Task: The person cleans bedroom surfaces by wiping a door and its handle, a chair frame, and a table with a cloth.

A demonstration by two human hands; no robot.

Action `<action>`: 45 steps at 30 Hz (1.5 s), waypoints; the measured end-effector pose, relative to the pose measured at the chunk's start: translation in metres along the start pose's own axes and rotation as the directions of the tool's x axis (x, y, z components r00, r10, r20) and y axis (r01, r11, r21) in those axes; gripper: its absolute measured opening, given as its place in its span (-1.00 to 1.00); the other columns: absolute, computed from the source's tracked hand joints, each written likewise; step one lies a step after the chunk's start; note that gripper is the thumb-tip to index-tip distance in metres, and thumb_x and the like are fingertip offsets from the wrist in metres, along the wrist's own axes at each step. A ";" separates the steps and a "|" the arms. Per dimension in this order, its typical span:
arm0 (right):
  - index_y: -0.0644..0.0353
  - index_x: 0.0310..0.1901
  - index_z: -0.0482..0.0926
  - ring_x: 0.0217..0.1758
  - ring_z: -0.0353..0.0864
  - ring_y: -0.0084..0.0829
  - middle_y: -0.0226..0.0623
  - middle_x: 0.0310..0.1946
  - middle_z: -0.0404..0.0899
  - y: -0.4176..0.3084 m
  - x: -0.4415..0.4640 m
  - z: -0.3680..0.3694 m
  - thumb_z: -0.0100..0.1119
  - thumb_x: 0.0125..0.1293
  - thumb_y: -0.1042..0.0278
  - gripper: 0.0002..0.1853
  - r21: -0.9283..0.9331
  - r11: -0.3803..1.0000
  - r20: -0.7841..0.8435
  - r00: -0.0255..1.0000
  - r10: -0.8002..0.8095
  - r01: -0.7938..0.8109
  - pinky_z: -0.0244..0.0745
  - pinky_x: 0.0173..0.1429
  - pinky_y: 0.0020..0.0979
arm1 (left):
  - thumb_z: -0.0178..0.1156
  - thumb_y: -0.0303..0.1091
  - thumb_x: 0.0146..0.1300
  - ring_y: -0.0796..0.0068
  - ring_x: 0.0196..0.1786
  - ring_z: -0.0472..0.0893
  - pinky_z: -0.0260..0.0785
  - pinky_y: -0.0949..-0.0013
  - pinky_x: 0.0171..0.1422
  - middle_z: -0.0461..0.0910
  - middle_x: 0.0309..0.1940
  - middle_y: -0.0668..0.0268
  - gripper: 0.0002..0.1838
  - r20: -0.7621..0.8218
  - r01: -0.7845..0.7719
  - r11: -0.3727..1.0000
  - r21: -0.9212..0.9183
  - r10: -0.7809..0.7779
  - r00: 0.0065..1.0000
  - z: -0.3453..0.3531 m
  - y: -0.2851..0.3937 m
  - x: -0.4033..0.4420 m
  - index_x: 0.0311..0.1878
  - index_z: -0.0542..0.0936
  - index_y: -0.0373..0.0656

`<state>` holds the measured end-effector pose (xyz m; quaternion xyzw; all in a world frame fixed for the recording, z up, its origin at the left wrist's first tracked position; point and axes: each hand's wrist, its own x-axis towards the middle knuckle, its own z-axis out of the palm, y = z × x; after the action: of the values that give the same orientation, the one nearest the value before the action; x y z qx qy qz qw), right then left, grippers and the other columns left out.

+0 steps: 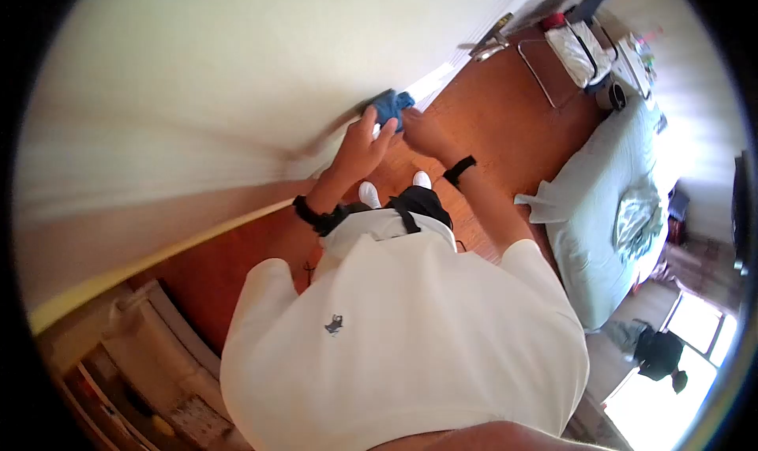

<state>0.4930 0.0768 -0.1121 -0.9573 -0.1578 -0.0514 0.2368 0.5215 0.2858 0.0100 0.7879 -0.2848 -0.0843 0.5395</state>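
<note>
A crumpled blue cloth (388, 108) is in front of me, close to the pale wall. My left hand (362, 145) grips it from the near left side, with thumb and fingers closed on it. On the other side, my right hand (427, 134) is closed at the cloth's right edge; its fingertips are blurred and partly hidden. A small white patch shows by the left fingers, too small to name. Black bands circle both wrists.
A bed with a pale green cover (588, 222) stands to the right. Beyond it are a metal-framed chair (580, 52) and a dark bin (611, 96). Reddish wood floor (505, 108) lies between. A beige piece of furniture (158, 333) is at lower left. Another person (658, 352) is by the window.
</note>
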 end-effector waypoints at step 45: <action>0.32 -0.24 0.45 -0.36 0.51 0.06 0.10 -0.43 0.52 0.217 -0.065 -0.302 -0.05 0.48 0.12 -0.64 0.698 0.686 -0.005 0.960 -0.281 0.204 0.40 -0.23 -0.15 | -0.11 -0.02 0.52 0.11 0.04 0.49 0.31 0.18 0.18 0.48 0.01 -0.07 -0.43 -0.442 0.199 0.974 0.106 -0.134 0.887 0.252 0.156 0.223 0.25 0.28 -0.42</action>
<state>0.4955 -0.2643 0.0482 -0.7708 -0.3028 0.0296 0.5598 0.5389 -0.0766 0.0871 0.8464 -0.0950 0.0675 0.5197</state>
